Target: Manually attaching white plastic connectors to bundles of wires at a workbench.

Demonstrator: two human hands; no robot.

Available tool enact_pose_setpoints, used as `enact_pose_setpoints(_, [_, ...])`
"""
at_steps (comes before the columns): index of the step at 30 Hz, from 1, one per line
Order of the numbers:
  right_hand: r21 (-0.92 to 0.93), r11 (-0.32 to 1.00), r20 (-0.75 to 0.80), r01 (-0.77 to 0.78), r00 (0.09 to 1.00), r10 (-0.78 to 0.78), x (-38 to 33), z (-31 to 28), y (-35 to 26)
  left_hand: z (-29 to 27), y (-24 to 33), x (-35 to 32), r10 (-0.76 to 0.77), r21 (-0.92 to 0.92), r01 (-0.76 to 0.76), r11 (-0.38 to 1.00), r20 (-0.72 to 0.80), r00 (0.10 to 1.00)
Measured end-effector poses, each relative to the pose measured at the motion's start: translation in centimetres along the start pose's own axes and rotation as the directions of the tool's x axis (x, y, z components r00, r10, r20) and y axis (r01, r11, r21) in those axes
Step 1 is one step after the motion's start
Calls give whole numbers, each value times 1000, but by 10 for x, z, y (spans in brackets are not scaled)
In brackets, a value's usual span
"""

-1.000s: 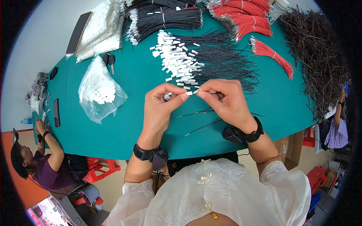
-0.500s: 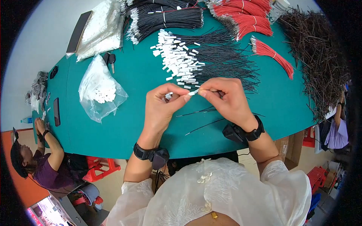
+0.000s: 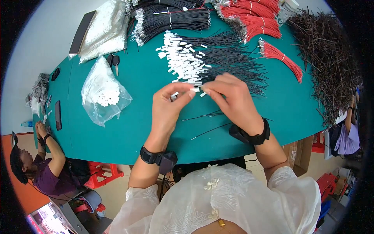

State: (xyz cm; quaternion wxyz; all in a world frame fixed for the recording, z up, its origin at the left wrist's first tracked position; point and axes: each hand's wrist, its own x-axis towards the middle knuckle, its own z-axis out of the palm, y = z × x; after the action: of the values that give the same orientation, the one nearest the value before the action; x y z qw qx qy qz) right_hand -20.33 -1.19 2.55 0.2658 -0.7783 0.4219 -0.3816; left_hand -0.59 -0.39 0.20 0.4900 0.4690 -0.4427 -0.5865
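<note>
Between the thumb and forefinger of my left hand (image 3: 165,107) is a small white connector housing (image 3: 195,89). More white bits show inside its curled fingers. My right hand (image 3: 231,97) has its fingers drawn together at the near edge of the wire pile, slightly blurred. What they hold is hidden; a white end piece (image 3: 203,94) shows just by its fingertips. Beyond both hands lie black wires (image 3: 233,54) with white connector housings (image 3: 183,58) at their left ends. A few loose black wires (image 3: 206,116) rest on the green table (image 3: 198,144) below my hands.
An opened plastic bag (image 3: 103,93) of white housings lies at left, with keys (image 3: 115,62) behind it. Bundled black wires (image 3: 175,21) and red wires (image 3: 257,25) fill the back. Dark wires (image 3: 325,58) are heaped at right. Another person (image 3: 50,167) sits at far left.
My right hand has moved up and away from my left toward the wire pile. The white piece joined between both hands is apart now; my left fingertips show a white housing.
</note>
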Motion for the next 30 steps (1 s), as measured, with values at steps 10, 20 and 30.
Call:
enact_pose_setpoints(10, [-342, 921, 395, 185, 918, -37, -14, 7, -3, -25, 7, 17, -326, -733, 187, 654, -50, 944])
enact_pose_setpoints(20, [-169, 974, 319, 152, 943, -92, -8, 6, 5, -39, -15, 7, -57, -666, 234, 709, 276, 959])
enact_pose_setpoints(30, [308, 905, 217, -295, 947, 235, -1, -4, -4, -5, 10, -1, -120, -352, 157, 923, 123, 985])
